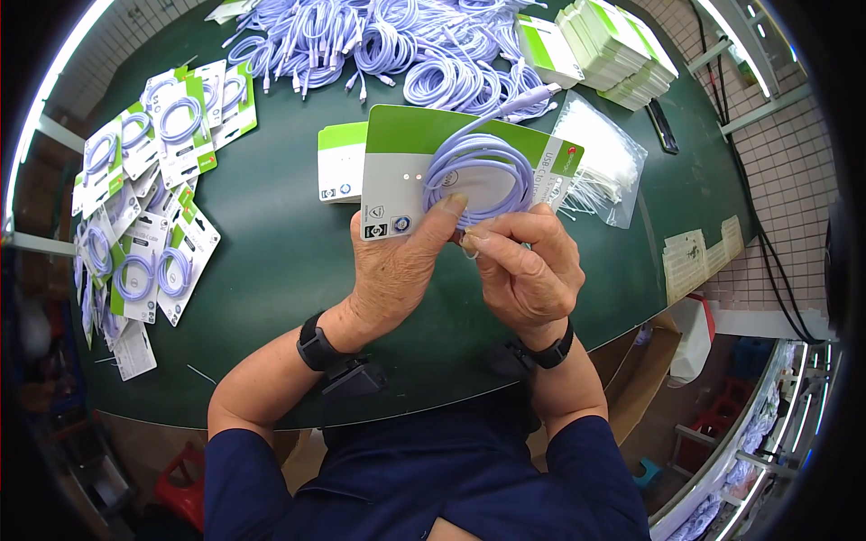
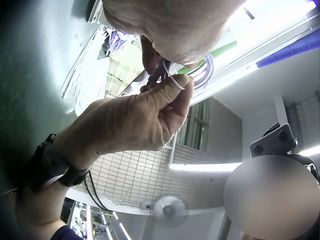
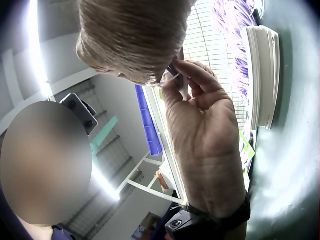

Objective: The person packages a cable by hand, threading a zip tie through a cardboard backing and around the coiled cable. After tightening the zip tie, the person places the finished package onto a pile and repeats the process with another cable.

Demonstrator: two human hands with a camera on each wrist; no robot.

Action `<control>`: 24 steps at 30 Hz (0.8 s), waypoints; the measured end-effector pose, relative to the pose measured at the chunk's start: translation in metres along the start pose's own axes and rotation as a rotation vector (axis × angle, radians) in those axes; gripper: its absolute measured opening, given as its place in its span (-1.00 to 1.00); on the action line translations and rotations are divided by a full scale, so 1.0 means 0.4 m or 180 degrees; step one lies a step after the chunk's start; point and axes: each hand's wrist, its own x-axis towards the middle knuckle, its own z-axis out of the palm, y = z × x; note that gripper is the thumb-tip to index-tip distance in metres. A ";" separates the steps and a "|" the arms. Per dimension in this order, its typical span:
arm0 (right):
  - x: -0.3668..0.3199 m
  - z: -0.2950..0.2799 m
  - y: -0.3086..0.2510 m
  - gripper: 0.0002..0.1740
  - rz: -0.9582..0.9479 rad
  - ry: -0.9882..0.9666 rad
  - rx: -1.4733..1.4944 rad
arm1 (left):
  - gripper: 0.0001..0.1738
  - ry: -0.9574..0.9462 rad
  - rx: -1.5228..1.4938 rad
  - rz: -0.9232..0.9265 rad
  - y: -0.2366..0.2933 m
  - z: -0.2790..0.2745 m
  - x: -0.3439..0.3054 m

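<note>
In the head view, my left hand (image 1: 395,269) grips a green-and-white cardboard packaging card (image 1: 386,171), its thumb pressing a coiled lilac USB cable (image 1: 517,185) against the card's front. One cable plug (image 1: 534,97) sticks out past the card's top edge. My right hand (image 1: 532,270) is at the coil's lower side, thumb and forefinger pinching a thin white cable tie (image 2: 172,77). In the left wrist view that tie curves in a loop between the two hands. The card's back is mostly hidden by the hands.
Carded cables (image 1: 135,203) are heaped at the left of the green table (image 1: 271,298). Loose lilac cables (image 1: 388,41) pile up at the back. Card stacks (image 1: 618,54) stand back right, above a bag of white ties (image 1: 600,158). More cards (image 1: 339,162) lie behind the held one.
</note>
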 end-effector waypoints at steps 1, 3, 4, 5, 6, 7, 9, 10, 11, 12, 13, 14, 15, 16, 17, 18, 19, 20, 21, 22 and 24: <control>-0.001 0.001 0.001 -0.76 -0.0008 0.0011 0.0011 | -0.74 0.0007 0.0019 -0.0014 -0.001 -0.002 0.000; -0.002 0.003 0.003 -0.77 -0.0025 0.0032 0.0030 | -0.74 0.0011 0.0038 -0.0029 -0.002 -0.003 0.000; -0.002 0.003 0.003 -0.77 -0.0026 0.0033 0.0027 | -0.75 0.0009 0.0043 -0.0016 -0.003 -0.003 0.000; -0.001 0.004 0.002 -0.77 -0.0025 0.0040 0.0034 | -0.75 0.0008 0.0049 -0.0004 -0.003 -0.004 0.000; -0.001 0.004 0.001 -0.77 -0.0022 0.0048 0.0042 | -0.75 0.0007 0.0057 0.0008 -0.003 -0.004 0.000; -0.001 0.005 0.001 -0.77 -0.0020 0.0058 0.0049 | -0.75 0.0004 0.0058 0.0008 -0.003 -0.005 0.000; -0.002 0.004 0.003 -0.73 -0.0016 0.0061 0.0036 | -0.76 -0.0001 0.0089 -0.0012 -0.003 -0.005 0.000; -0.002 0.005 0.005 -0.68 -0.0015 0.0063 0.0026 | -0.76 -0.0003 0.0103 -0.0020 -0.004 -0.005 -0.001; -0.003 0.005 0.007 -0.63 -0.0015 0.0063 0.0016 | -0.76 -0.0005 0.0103 -0.0022 -0.004 -0.004 -0.001; -0.003 0.005 0.009 -0.63 -0.0014 0.0064 0.0015 | -0.76 0.0014 0.0084 -0.0036 -0.003 -0.002 -0.001; -0.004 0.006 0.010 -0.64 -0.0006 0.0075 0.0018 | -0.77 0.0032 0.0066 -0.0049 -0.002 0.000 -0.002; -0.004 0.007 0.011 -0.65 0.0002 0.0086 0.0021 | -0.77 0.0051 0.0048 -0.0063 -0.002 0.001 -0.002; -0.004 0.007 0.012 -0.65 0.0010 0.0097 0.0024 | -0.77 0.0049 0.0049 -0.0063 -0.002 0.000 -0.002; -0.004 0.007 0.012 -0.65 0.0009 0.0098 0.0023 | -0.78 0.0032 0.0087 -0.0049 -0.003 -0.002 -0.002; -0.003 0.007 0.011 -0.66 0.0039 0.0099 -0.0012 | -0.79 0.0016 0.0125 -0.0035 -0.005 -0.004 -0.002; -0.002 0.008 0.010 -0.66 0.0068 0.0099 -0.0048 | -0.80 -0.0002 0.0163 -0.0021 -0.006 -0.005 -0.002; -0.002 0.009 0.009 -0.67 0.0095 0.0099 -0.0082 | -0.80 -0.0003 0.0161 -0.0019 -0.008 -0.006 -0.003; -0.002 0.011 0.008 -0.67 0.0090 0.0098 -0.0082 | -0.81 -0.0027 0.0164 -0.0002 -0.009 -0.006 -0.004; -0.005 0.014 0.006 -0.67 0.0194 0.0098 -0.0012 | -0.83 -0.0052 0.0167 0.0017 -0.009 -0.006 -0.006; -0.007 0.016 0.004 -0.67 0.0290 0.0102 0.0056 | -0.84 -0.0081 0.0171 0.0042 -0.009 -0.006 -0.007; -0.003 0.017 0.005 -0.67 0.0320 0.0126 0.0124 | -0.85 -0.0146 0.0477 0.0232 -0.021 -0.018 -0.008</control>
